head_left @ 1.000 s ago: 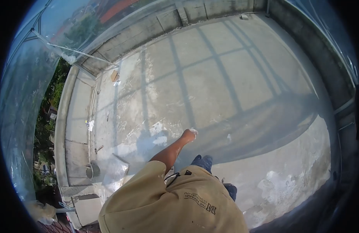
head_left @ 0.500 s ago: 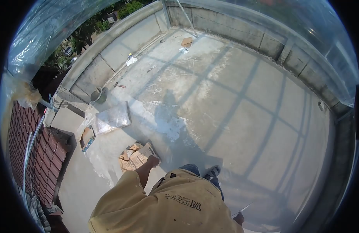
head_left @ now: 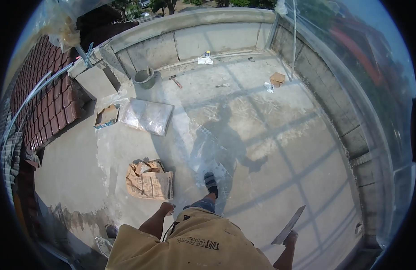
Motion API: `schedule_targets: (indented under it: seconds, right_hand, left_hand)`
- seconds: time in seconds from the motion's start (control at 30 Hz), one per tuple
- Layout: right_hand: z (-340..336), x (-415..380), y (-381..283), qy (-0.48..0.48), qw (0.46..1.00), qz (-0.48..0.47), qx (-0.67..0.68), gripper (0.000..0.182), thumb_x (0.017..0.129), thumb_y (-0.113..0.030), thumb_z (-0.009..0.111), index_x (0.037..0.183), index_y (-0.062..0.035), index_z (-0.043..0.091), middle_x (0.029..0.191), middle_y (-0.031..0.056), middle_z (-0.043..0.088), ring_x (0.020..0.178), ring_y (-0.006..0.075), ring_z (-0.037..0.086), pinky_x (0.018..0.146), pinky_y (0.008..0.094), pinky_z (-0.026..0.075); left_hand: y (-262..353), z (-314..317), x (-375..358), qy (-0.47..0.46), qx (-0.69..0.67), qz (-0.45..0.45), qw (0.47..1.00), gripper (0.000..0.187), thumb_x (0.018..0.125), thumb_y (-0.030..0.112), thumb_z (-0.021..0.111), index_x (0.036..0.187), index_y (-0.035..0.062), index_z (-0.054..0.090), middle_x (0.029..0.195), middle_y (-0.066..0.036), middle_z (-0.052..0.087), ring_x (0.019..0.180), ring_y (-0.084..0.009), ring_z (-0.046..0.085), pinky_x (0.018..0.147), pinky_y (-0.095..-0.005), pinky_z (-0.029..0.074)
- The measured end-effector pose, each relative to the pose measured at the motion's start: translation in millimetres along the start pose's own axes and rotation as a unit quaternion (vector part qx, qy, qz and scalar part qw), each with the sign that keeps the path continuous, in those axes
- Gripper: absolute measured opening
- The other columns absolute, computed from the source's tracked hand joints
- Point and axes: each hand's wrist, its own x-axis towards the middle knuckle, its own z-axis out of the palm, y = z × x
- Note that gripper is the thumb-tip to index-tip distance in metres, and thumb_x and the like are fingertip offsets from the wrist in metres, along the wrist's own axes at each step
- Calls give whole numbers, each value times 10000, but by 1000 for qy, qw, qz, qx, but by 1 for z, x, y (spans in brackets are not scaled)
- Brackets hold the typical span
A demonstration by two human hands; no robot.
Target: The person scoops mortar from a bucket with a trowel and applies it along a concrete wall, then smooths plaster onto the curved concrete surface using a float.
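My left hand (head_left: 166,209) hangs in front of my body, just below a crumpled brown paper bag (head_left: 150,181) and apart from it. It looks loosely open, with nothing visible in it. The bag sits on the concrete floor with its torn top folded open; what is inside is hard to make out. On the right, my right hand (head_left: 291,238) is closed on a flat metal trowel (head_left: 289,226), its long blade angled up and away from me. The fingers are partly hidden.
Past the bag lie a plastic-wrapped pack (head_left: 146,116) and an open cardboard box (head_left: 106,116). A bucket (head_left: 145,78) and a hammer (head_left: 175,82) sit near the low wall (head_left: 203,38). Farther right is a brown cardboard piece (head_left: 277,79). Roof tiles (head_left: 46,92) border the left side.
My left hand has come away from the paper bag. The view has turned left, and my right hand with the trowel has risen further into sight. One foot now shows ahead of me.
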Motion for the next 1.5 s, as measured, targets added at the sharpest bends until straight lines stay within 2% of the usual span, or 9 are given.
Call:
schedule_targets:
  seconds: [0.2, 0.33, 0.67, 0.7, 0.73, 0.77, 0.97, 1.07, 1.5]
  right_hand:
    - [122, 71, -12, 19, 941, 122, -314, 253, 921, -243, 595, 824, -12, 626, 589, 111, 534, 452, 233, 506, 399, 395, 414]
    - [209, 71, -41, 127, 937, 238, -222, 263, 902, -248, 648, 880, 9, 598, 579, 110, 511, 447, 238, 503, 392, 419, 397]
    - [392, 267, -203, -15, 964, 174, -201, 301, 865, -245, 667, 668, -68, 525, 527, 60, 442, 388, 218, 432, 358, 411, 397]
    - [423, 287, -228, -13, 963, 148, -223, 309, 869, -236, 656, 659, -39, 544, 539, 114, 497, 407, 259, 501, 363, 434, 421]
    - [452, 307, -258, -11, 961, 122, -247, 321, 873, -227, 646, 650, -11, 564, 551, 169, 553, 426, 299, 570, 368, 457, 445]
    - [486, 327, -288, -13, 964, 120, -235, 335, 870, -238, 649, 643, -4, 573, 561, 175, 566, 427, 308, 573, 375, 462, 452]
    - [657, 427, -468, -116, 908, -236, -327, 202, 861, -143, 512, 756, -34, 646, 568, 135, 530, 415, 249, 540, 369, 408, 440]
    - [714, 475, -531, -188, 870, -338, -305, 186, 836, -101, 480, 750, -16, 622, 574, 112, 522, 414, 221, 517, 367, 389, 430]
    - [869, 387, -569, 0, 967, 216, -132, 230, 880, -203, 563, 697, -65, 543, 546, 74, 466, 417, 207, 476, 372, 404, 390]
  left_hand:
    - [33, -124, 70, 252, 341, 283, 860, 118, 792, 177, 674, 870, 94, 643, 853, -123, 690, 809, -305, 693, 695, -447, 543]
    - [157, -224, 92, 171, -426, 3, 888, 111, 906, 161, 635, 951, 72, 683, 770, -48, 649, 673, -163, 644, 553, -302, 503]
    - [254, -335, 186, 127, -413, -65, 899, 253, 960, 249, 617, 1129, 62, 634, 900, -37, 647, 819, -172, 650, 674, -327, 515]
    - [234, -343, 191, 195, -15, 81, 977, 289, 901, 268, 680, 1096, 58, 642, 914, -61, 674, 834, -221, 671, 695, -345, 536]
    - [208, -351, 201, 221, 386, 210, 871, 335, 842, 288, 742, 1063, 53, 650, 928, -84, 701, 850, -271, 693, 715, -364, 556]
    - [189, -358, 217, 182, 383, 169, 890, 348, 834, 282, 745, 1073, 54, 636, 960, -90, 700, 867, -290, 689, 733, -379, 554]
    - [288, -476, 185, 198, -70, 30, 977, 365, 891, 213, 677, 1186, 15, 591, 1020, -128, 684, 906, -293, 688, 720, -377, 558]
    - [347, -527, 219, 213, -548, -138, 797, 357, 931, 192, 630, 1220, -13, 586, 1023, -148, 676, 914, -274, 687, 711, -358, 561]
    - [426, -886, 469, 95, -343, -173, 918, 266, 928, 275, 583, 1115, 85, 596, 952, -59, 627, 844, -206, 642, 696, -378, 525]
